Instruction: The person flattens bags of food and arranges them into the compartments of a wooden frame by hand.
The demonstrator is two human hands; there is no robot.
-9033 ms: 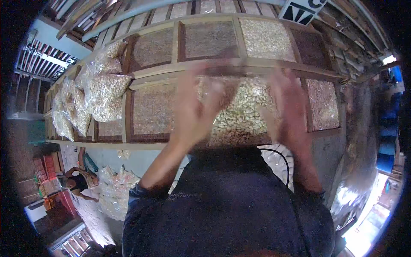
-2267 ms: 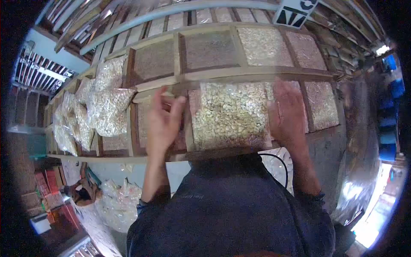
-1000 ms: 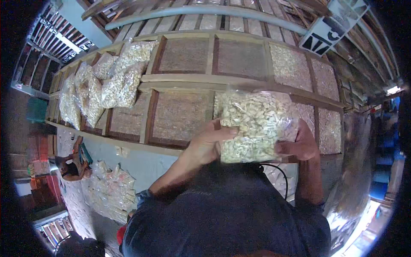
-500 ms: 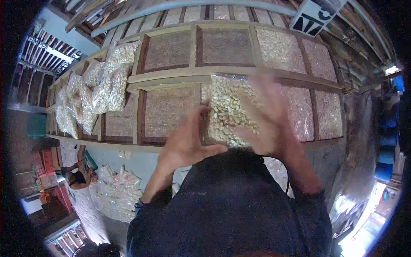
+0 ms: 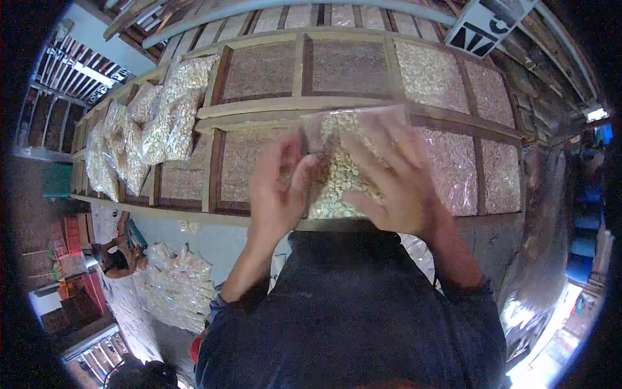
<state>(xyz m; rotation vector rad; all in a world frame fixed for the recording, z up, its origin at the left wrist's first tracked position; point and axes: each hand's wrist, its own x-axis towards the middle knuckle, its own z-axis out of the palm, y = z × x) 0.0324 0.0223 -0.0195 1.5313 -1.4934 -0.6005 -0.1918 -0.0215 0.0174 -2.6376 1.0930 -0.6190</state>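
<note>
A clear plastic bag of pale beans (image 5: 334, 196) lies flat in a wooden frame compartment just in front of my body. My right hand (image 5: 396, 176) is spread over the bag's right part, its fingers apart and slightly blurred. At the bag's left edge is my left hand (image 5: 277, 191), fingers loosely bent and thumb apart from them; whether it touches the plastic I cannot tell. Both hands hide parts of the bag's sides.
The wooden rack (image 5: 253, 104) has mesh-bottomed compartments; several to the right hold flattened bean bags (image 5: 433, 74). Plump bean bags (image 5: 170, 120) are heaped on its left. Below left, more filled bags (image 5: 175, 285) lie on the floor near another person (image 5: 120, 259).
My left hand has lifted away from the bag's lower left side, its fingers curling more. My right hand has shifted slightly but stays spread over the bag. More of the bag's top edge shows.
</note>
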